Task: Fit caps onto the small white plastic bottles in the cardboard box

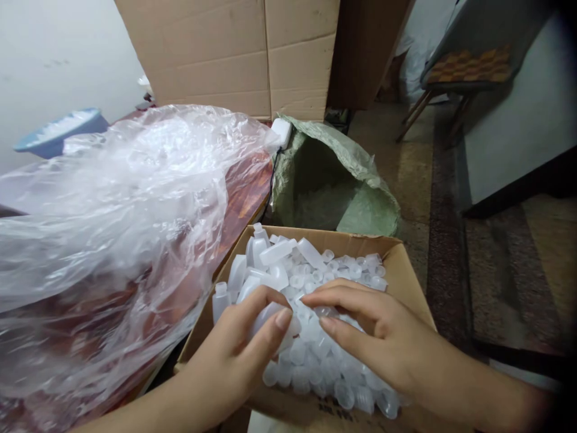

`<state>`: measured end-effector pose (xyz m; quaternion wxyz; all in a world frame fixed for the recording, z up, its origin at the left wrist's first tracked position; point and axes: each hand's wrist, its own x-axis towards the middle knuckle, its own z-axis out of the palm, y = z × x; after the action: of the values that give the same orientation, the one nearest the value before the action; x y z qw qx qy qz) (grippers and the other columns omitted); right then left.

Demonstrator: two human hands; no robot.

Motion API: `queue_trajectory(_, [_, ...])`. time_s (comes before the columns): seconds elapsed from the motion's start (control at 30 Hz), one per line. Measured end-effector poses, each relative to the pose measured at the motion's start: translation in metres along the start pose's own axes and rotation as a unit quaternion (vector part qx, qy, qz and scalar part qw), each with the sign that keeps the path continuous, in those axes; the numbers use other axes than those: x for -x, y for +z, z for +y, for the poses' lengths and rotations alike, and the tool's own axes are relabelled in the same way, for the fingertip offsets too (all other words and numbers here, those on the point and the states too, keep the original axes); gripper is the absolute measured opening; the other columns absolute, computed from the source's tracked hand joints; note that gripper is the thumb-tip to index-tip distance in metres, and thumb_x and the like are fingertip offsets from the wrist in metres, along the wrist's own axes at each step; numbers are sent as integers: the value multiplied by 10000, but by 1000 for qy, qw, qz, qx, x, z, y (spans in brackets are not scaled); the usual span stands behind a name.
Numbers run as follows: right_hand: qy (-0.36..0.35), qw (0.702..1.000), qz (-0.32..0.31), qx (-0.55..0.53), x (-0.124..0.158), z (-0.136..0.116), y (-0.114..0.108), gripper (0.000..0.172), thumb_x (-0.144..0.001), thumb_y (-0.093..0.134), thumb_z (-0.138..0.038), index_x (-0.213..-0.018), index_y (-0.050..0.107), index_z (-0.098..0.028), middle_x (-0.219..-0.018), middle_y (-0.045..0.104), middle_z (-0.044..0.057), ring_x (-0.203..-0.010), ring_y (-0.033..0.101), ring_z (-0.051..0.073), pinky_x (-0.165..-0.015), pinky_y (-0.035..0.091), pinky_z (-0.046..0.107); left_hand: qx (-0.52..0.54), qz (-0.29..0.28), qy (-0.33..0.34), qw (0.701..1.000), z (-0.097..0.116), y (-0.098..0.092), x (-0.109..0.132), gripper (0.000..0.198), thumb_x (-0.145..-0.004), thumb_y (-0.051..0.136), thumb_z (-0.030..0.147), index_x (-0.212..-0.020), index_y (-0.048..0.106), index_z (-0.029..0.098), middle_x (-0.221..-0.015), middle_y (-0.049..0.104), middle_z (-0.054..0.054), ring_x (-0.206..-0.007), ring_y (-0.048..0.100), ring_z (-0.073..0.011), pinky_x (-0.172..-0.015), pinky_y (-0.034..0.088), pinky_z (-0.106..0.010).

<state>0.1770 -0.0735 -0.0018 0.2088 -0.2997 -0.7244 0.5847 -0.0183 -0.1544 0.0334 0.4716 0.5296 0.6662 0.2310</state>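
Note:
My left hand (246, 340) is closed around a translucent white plastic bottle (265, 316), its body partly hidden by my fingers and thumb. Facing it, my right hand (372, 328) pinches a small clear plastic cap (327, 311) between thumb and fingers. A short gap separates the two hands. Both are over an open cardboard box (412, 279). Loose translucent caps (311, 355) fill most of the box, while several white bottles (277, 251) lie heaped at its far left corner.
Clear plastic sheeting (148, 174) covers the reddish table on the left. Behind the box, a green woven sack (374, 210) gapes. A large cardboard carton (216, 54) stands at the back, a blue basin (49, 141) at far left, and a chair (469, 66) at upper right.

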Motion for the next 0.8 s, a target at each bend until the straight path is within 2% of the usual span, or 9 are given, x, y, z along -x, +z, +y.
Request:
queue_trajectory(0.1, [-44,997,55,-23,5,-1,7,210,-914,601,-264,-1107,658,-324,-1135,680,-15,-1087,623,149,-939,517,306,137,-8,-21,990,2,9,-9,382,-954,404,545,-825,510,201,-691,532,26,-629,494,-112,-570,404,-206])
queue_trajectory(0.17, [-39,996,76,-35,9,2,11,191,-914,604,-262,-1095,634,-312,-1139,682,-6,-1082,634,156,-889,549,290,191,-15,-42,981,3,14,-12,384,-940,426,565,-823,492,205,-667,521,33,-599,486,-105,-551,399,-200])
queue_trajectory(0.23, [-44,995,90,-17,13,6,14,158,-896,619,-245,-1048,622,-289,-1094,694,3,-1035,657,166,-851,570,292,234,-26,-65,970,3,17,-13,396,-930,428,585,-813,468,209,-614,506,44,-536,473,-99,-497,376,-194])
queue_trajectory(0.33, [-102,988,106,40,15,8,13,161,-868,641,-213,-1016,617,-272,-1025,711,10,-965,682,177,-822,580,300,290,-51,-100,950,4,19,-12,396,-917,449,590,-804,438,211,-612,510,49,-507,475,-89,-469,377,-183])
queue_trajectory(0.4, [-139,984,104,49,14,6,12,196,-865,641,-201,-1044,614,-275,-1010,712,8,-941,687,170,-799,581,285,313,-57,-110,942,6,19,-10,376,-912,480,573,-814,440,213,-653,507,51,-535,483,-83,-487,399,-176])
queue_trajectory(0.53, [-169,983,74,23,14,-1,10,234,-857,652,-167,-1058,605,-277,-951,701,-25,-887,681,121,-783,572,221,362,-61,-133,921,10,19,-9,366,-884,535,554,-794,439,212,-633,447,63,-512,449,-75,-463,383,-173])
queue_trajectory(0.63, [-218,973,37,59,14,-5,8,244,-883,609,-108,-1088,591,-239,-1031,690,8,-946,673,113,-837,567,207,404,-59,-162,898,13,20,-13,378,-834,580,558,-782,444,208,-625,443,62,-503,461,-78,-448,379,-171])
queue_trajectory(0.73, [-295,946,28,135,14,-8,4,152,-974,499,-173,-1080,607,-179,-1049,688,60,-976,673,103,-865,557,171,420,-70,-180,887,16,20,-16,410,-800,572,606,-800,487,205,-610,483,50,-502,509,-98,-430,379,-175])
queue_trajectory(0.8, [-346,917,43,195,14,-9,1,178,-1004,458,-216,-1042,622,-156,-1006,708,66,-981,677,95,-890,538,138,427,-90,-203,877,18,21,-18,467,-792,532,659,-769,519,194,-566,507,34,-486,517,-107,-413,359,-173])
